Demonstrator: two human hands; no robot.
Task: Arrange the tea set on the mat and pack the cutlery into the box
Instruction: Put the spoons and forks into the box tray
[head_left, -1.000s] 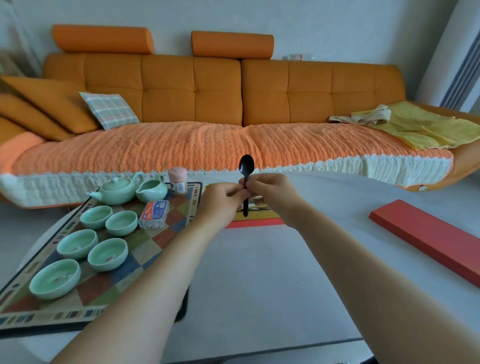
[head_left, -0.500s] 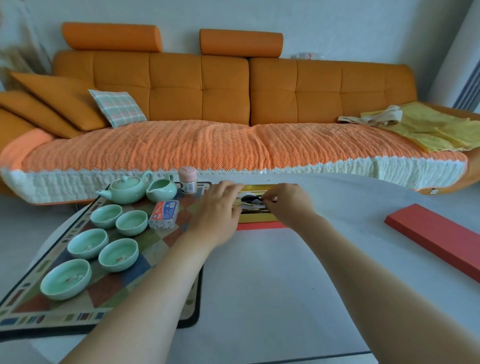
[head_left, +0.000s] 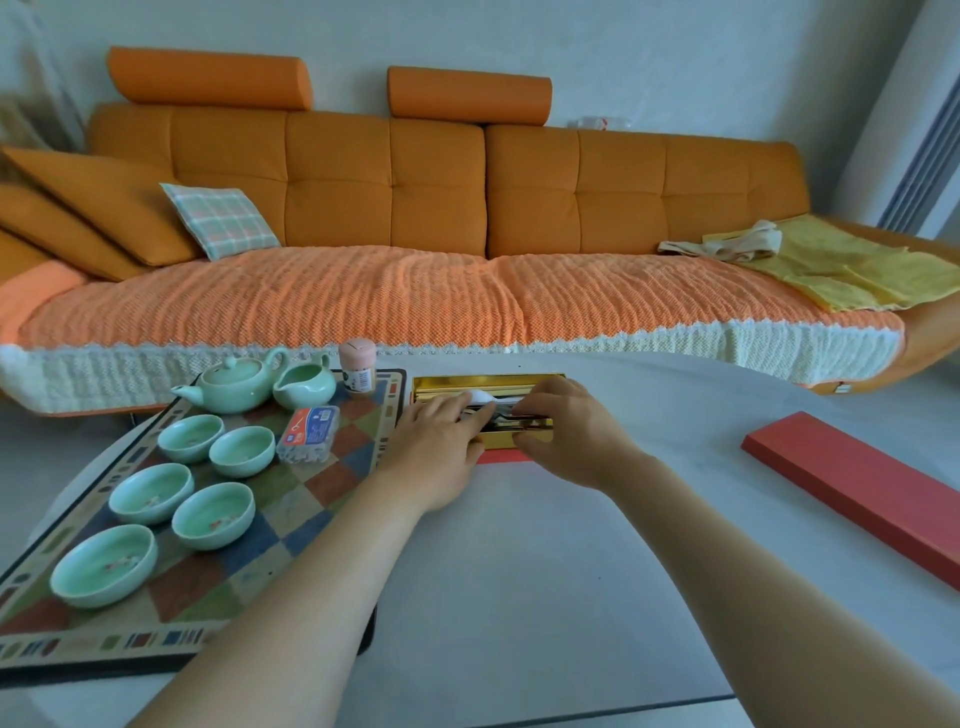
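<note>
Two hands work in the gold-lined box (head_left: 488, 382), where the cutlery (head_left: 500, 414) lies: left hand (head_left: 436, 452) flat-fingered on it, right hand (head_left: 566, 431) curled, apparently pinching handles. Light, stiff and likely slippery, the pieces look best taken mid-handle. The mat (head_left: 332, 483) lies just left of the box.

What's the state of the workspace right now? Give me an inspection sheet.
Surface: pale table, patchwork mat at its left.
Job's things: teapot, pitcher and five cups on the mat; gold-lined box beside the mat holds cutlery; red lid lies apart at right.
Clutter: pink jar and small plastic packet on the mat.
Hands: left hand lies flat-fingered on the cutlery; right hand curled at the box, grip unclear.
Cables: nothing seen.
Surroundings: orange sofa behind, yellow cloth on it.
</note>
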